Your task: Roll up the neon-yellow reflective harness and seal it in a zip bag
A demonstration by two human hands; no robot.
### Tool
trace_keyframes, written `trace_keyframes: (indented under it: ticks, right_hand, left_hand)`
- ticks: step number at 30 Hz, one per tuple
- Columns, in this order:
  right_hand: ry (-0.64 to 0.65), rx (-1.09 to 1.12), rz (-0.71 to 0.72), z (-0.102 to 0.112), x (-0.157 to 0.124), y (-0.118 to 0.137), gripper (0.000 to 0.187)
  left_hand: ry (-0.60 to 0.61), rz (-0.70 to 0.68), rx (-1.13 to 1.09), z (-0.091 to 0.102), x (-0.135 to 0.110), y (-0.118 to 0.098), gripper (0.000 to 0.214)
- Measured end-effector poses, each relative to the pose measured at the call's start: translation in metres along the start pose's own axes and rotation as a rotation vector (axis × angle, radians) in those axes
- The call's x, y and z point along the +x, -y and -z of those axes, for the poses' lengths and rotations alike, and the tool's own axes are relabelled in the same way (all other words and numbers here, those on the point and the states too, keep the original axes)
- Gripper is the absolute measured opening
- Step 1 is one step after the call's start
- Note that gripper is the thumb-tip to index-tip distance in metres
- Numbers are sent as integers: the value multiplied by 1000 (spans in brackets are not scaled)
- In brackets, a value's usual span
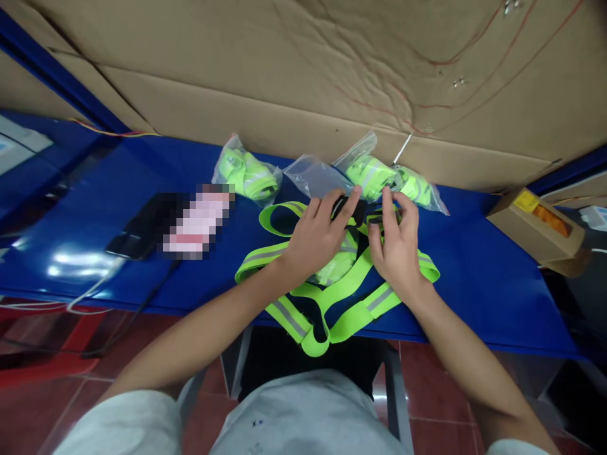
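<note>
A neon-green reflective strap harness [332,303] with grey stripes lies spread on the blue table [474,278], its lower loop hanging over the near edge. My left hand [315,237] pinches a black buckle piece [345,208] at the harness's far end. Beside it, my right hand [396,243] has its fingers closed on the other black buckle part [377,221]. The two hands are close together, almost touching.
Clear bags of folded green straps lie at the back: one [246,174] to the left, two [379,174] behind my hands, plus an empty bag [310,177]. A dark phone [142,227] with cables lies left. A small cardboard box [535,224] stands right. A cardboard wall [303,76] rises behind.
</note>
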State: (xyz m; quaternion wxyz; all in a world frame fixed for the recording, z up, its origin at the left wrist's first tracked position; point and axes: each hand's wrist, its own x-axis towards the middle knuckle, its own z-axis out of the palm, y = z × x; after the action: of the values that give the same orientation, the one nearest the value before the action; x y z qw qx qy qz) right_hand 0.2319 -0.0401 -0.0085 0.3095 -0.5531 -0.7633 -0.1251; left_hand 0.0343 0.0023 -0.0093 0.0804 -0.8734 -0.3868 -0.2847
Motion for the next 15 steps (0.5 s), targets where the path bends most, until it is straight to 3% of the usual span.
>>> trace_keyframes:
  ticks: [10, 15]
  right_hand:
    - [47, -35, -68, -4, -2, 11, 72]
    - [56, -65, 22, 2, 3, 22, 79]
  left_hand:
    - [6, 18, 29, -1, 1, -8, 60]
    - [85, -74, 80, 5, 11, -12, 62]
